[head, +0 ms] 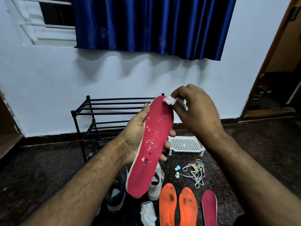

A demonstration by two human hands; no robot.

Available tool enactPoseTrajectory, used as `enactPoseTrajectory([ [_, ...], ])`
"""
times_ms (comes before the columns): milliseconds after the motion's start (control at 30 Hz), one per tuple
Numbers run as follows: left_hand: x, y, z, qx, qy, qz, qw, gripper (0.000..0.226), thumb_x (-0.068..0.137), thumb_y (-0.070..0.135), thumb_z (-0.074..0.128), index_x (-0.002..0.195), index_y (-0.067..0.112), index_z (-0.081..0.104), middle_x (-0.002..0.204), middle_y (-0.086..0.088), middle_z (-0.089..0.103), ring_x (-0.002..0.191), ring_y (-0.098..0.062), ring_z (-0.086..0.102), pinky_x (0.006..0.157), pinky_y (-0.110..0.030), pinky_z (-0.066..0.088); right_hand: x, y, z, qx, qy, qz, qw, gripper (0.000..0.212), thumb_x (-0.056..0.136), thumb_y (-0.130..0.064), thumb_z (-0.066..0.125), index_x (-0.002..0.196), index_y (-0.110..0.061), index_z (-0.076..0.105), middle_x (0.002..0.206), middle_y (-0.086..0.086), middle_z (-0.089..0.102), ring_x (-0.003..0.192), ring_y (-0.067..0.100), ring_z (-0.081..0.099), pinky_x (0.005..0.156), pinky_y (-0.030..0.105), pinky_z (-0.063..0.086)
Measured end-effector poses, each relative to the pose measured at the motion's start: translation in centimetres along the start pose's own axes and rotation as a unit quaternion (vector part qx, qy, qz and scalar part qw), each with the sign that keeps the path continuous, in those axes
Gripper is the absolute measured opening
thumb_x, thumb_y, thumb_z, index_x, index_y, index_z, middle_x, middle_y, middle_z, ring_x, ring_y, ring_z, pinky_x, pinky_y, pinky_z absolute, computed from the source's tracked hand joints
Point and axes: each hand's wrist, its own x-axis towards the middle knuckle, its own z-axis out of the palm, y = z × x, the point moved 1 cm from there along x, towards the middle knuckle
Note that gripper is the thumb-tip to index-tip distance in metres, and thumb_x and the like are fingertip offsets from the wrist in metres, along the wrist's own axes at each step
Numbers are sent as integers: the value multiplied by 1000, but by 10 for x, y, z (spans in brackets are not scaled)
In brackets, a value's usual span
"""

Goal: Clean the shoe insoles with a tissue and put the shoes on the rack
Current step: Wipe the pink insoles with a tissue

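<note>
- Up in front of the chest, the red insole (151, 144) is held off the floor, its long axis running from heel near the person up and slightly right to the toe, which points at the black shoe rack (104, 115) by the wall.
- The left hand (138, 136) grips it around the middle from the left edge, thumb lying along that side, fingertips curling out past the right edge.
- The right hand (195, 110) is at the far toe end, pinching a small white tissue (169, 100) and pressing it on the red surface there.
- So the wiping hand sits at the top of the long axis, and the white flecks lie lower down, mid-insole, between the two hands. My read: the next stroke should run down the length toward the heel, straight through that speckled patch.
- Down on the floor: two orange insoles (178, 204) with dark smudges, a second red insole (209, 207) just right of them, a dark shoe (116, 196) and a white shoe (155, 185) partly hidden behind the held insole.
- Spare tissues (147, 212) lie near the orange pair; loose laces (195, 172) and a white perforated tray (185, 143) sit further back.
- Judging by this, cleaning is underway; no shoes on the rack yet.
</note>
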Motion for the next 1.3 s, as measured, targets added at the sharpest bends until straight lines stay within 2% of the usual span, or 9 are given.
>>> enactPoseTrajectory([
  [167, 1, 0, 0, 9, -4, -3, 1000, 79, 91, 79, 23, 115, 20, 70, 96, -19, 67, 69, -31, 64, 63, -54, 58, -6, -9, 1, 111, -219, -37, 969, 21, 84, -52, 71, 89, -32, 68, 74, -15, 62, 76, 6, 53, 69, 28, 42],
  [300, -1, 0, -3, 14, 4, -18, 1000, 89, 92, 78, 23, 121, 7, 68, 99, -19, 69, 70, -31, 65, 62, -52, 58, 1, -3, -4, -38, -28, -32, 998, 9, 89, -34, 69, 97, -31, 69, 88, -10, 59, 86, 13, 53, 73, 36, 43],
  [467, -1, 1, 0, 14, -1, -5, 1000, 79, 91, 78, 25, 118, 20, 70, 98, -17, 68, 71, -31, 64, 67, -53, 58, -5, -6, -7, 79, -220, -75, 969, 8, 84, -38, 74, 89, -34, 70, 80, -15, 58, 76, 4, 46, 69, 26, 38],
  [633, 0, 1, -3, 3, 14, -10, 1000, 89, 93, 77, 25, 128, 5, 64, 101, -19, 67, 71, -32, 63, 64, -54, 58, 0, -3, -8, -44, -25, -47, 998, 11, 86, -28, 71, 97, -30, 72, 87, -7, 59, 83, 15, 54, 70, 36, 43],
  [800, -2, 2, 0, 13, 12, 1, 1000, 81, 93, 78, 24, 116, 18, 72, 94, -16, 67, 69, -30, 64, 60, -53, 58, -7, -8, -3, 87, -208, -57, 973, 12, 83, -43, 77, 90, -34, 73, 82, -13, 59, 78, 4, 52, 67, 25, 38],
  [933, -2, 2, -3, 20, 26, -3, 999, 88, 94, 77, 23, 126, 7, 65, 101, -19, 68, 70, -30, 63, 61, -51, 58, -2, -3, -6, -42, -28, -12, 999, 8, 87, -34, 69, 95, -32, 71, 86, -8, 59, 82, 14, 56, 70, 34, 42],
  [1100, -2, 2, -3, 28, 26, 12, 999, 85, 93, 78, 21, 114, 16, 75, 97, -17, 67, 70, -29, 62, 61, -49, 58, -7, -5, -10, 121, -215, -16, 969, 14, 84, -46, 76, 87, -33, 72, 79, -12, 63, 70, 6, 55, 62, 27, 40],
  [1200, -2, 0, -4, 33, 21, -17, 999, 88, 94, 78, 23, 121, 8, 70, 100, -18, 68, 70, -30, 63, 59, -48, 58, -6, 4, -7, -53, -88, 4, 995, 9, 87, -40, 70, 92, -32, 71, 86, -10, 61, 80, 14, 58, 66, 31, 36],
  [1300, -2, 0, -4, 28, 21, -13, 999, 90, 94, 77, 22, 121, 5, 69, 101, -19, 69, 70, -31, 63, 58, -48, 58, -2, 5, -16, 107, -54, 28, 992, 12, 85, -41, 74, 90, -30, 72, 80, -9, 63, 69, 6, 54, 62, 24, 39],
])
